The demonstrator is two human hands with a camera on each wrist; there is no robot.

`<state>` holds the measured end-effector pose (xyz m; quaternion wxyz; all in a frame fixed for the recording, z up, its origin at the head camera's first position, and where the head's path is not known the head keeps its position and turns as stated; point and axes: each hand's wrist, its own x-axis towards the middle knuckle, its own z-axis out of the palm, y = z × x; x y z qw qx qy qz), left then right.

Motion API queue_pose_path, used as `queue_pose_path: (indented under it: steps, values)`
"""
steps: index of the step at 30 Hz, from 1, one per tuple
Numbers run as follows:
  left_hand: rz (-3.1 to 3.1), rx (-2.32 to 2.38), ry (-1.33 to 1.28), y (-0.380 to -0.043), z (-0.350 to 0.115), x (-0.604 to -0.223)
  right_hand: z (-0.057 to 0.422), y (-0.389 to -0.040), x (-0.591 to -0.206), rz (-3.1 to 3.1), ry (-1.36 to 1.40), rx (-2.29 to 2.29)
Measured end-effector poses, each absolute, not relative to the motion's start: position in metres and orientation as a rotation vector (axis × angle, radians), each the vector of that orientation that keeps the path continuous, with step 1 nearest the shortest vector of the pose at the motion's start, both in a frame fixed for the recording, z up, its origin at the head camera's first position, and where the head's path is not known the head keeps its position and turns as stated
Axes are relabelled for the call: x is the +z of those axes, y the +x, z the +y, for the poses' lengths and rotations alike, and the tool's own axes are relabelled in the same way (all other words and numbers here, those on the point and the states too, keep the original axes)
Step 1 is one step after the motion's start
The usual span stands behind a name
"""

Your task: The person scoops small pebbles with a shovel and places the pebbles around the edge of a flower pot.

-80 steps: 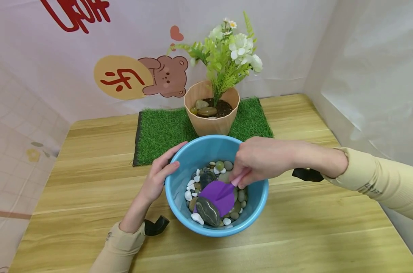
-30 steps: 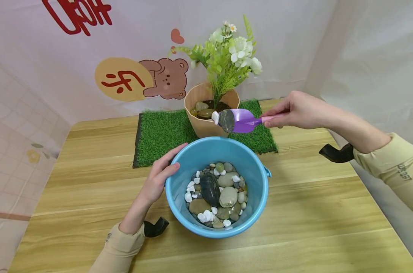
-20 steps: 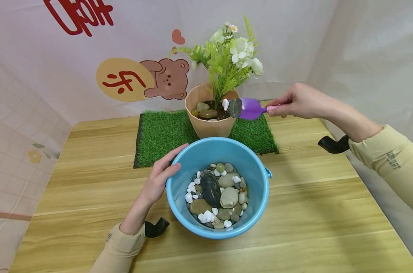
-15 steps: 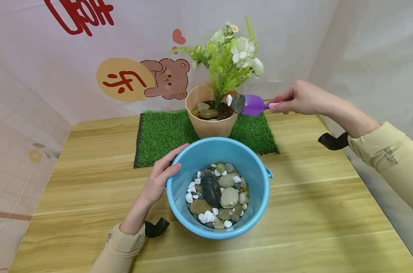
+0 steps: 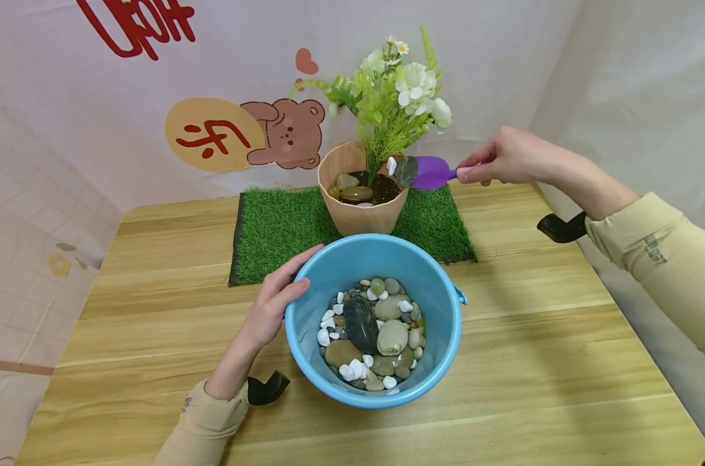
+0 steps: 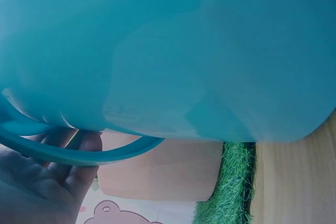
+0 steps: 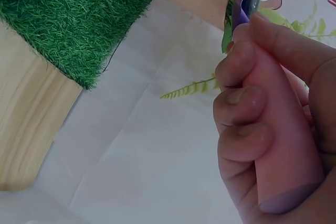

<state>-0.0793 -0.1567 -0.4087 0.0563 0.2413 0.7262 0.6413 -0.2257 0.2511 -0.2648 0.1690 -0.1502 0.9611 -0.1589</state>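
My right hand (image 5: 511, 157) grips the pink handle of a small trowel (image 5: 431, 173) with a purple blade. On its blade lie a dark grey stone (image 5: 407, 171) and a white pebble (image 5: 391, 166), over the right rim of the peach flowerpot (image 5: 361, 219). In the right wrist view the fingers wrap the handle (image 7: 281, 135). My left hand (image 5: 273, 301) holds the left rim of a blue bucket (image 5: 445, 349), thumb over the edge and fingers outside. The bucket's handle (image 6: 105, 156) crosses that hand in the left wrist view. Inside the bucket lie many wet stones (image 5: 359, 325).
The flowerpot holds dark soil (image 5: 385, 189), several stones (image 5: 356, 193) and a plant with white flowers (image 5: 415, 87). It stands on a green turf mat (image 5: 277, 226) at the back of the wooden table (image 5: 533, 362). A printed cloth wall (image 5: 486, 65) rises behind.
The trowel was down among the bucket's stones; my right hand has raised it with the grey stone and white pebble to the flowerpot's right rim. My left hand stays on the bucket.
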Motion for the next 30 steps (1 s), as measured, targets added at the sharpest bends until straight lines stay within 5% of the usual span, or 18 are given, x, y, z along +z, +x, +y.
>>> queue_pose_path:
  steps: [30]
  values:
    - [2.187, 1.952, 0.723, -0.08, -0.157, -0.409, 0.215, -0.234, -0.216, 2.767, -0.405, 0.106]
